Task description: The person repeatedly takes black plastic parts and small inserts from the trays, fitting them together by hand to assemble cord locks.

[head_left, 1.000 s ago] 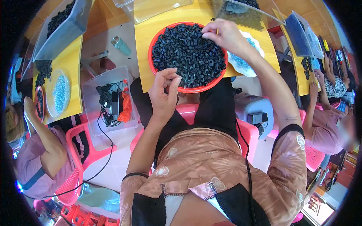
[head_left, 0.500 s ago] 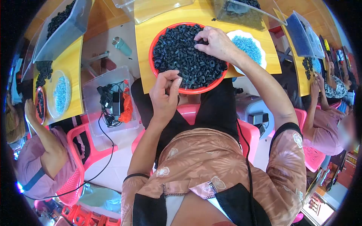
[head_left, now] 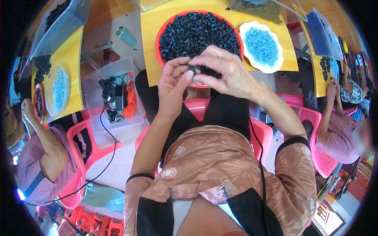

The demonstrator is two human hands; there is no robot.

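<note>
My left hand (head_left: 172,88) pinches a small black plastic part (head_left: 192,69) between thumb and fingers, over the near rim of a red bowl (head_left: 158,43). Heaped in that bowl are many small black plastic parts (head_left: 197,33). My right hand (head_left: 228,72) meets the left one from the right, its fingers curled around the same spot and a little blurred; I cannot tell what lies in its fingertips. To the right of the bowl, a white scalloped plate (head_left: 277,63) holds small blue translucent pieces (head_left: 260,47).
The bowl and plate stand on a yellow table (head_left: 151,21), with a clear bin (head_left: 256,11) at the back. A clear box (head_left: 92,84) with cables and a green bottle (head_left: 126,36) are on the left. People sit at tables on both sides.
My right hand has left the heap of black parts and come down to my left hand at the near rim. A black part now shows between the left fingers.
</note>
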